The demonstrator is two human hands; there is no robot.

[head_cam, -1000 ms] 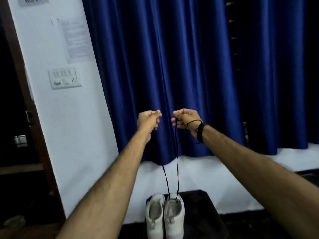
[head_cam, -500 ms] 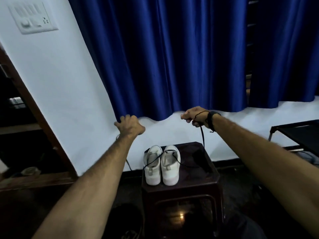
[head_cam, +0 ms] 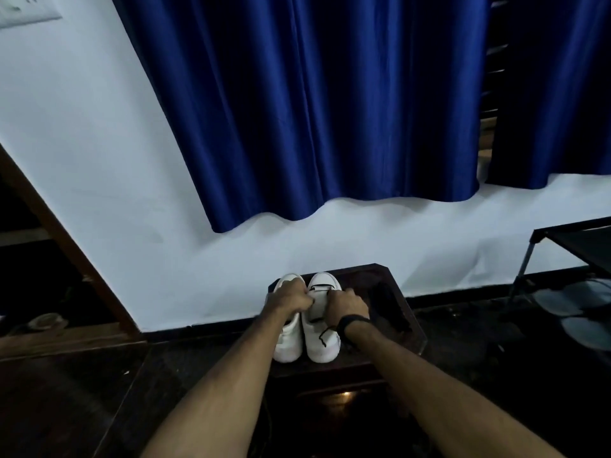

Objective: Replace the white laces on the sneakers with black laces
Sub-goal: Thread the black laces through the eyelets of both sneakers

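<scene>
Two white sneakers stand side by side, toes toward the wall, on a dark stool point(head_cam: 390, 276). The left sneaker point(head_cam: 288, 345) is partly covered by my left forearm. A black lace point(head_cam: 319, 287) crosses the front eyelets of the right sneaker point(head_cam: 322, 345). My left hand point(head_cam: 291, 297) is closed on the lace's left end beside that shoe's tongue. My right hand point(head_cam: 347, 305) is closed on the lace's right end; a black band sits on its wrist. A loose black cord end point(head_cam: 325, 335) hangs over the shoe by the wrist.
A dark bundle point(head_cam: 385, 305) lies on the stool to the right of the sneakers. Behind are a white wall and a blue curtain point(head_cam: 330, 110). A black metal-framed table point(head_cam: 575, 239) stands at right, a brown door frame point(head_cam: 66, 239) at left. The floor is dark.
Both hands have come down from chest height, holding the lace ends, to the right sneaker on the stool. The view has tilted downward. The lace, earlier stretched upward, now lies short across the shoe.
</scene>
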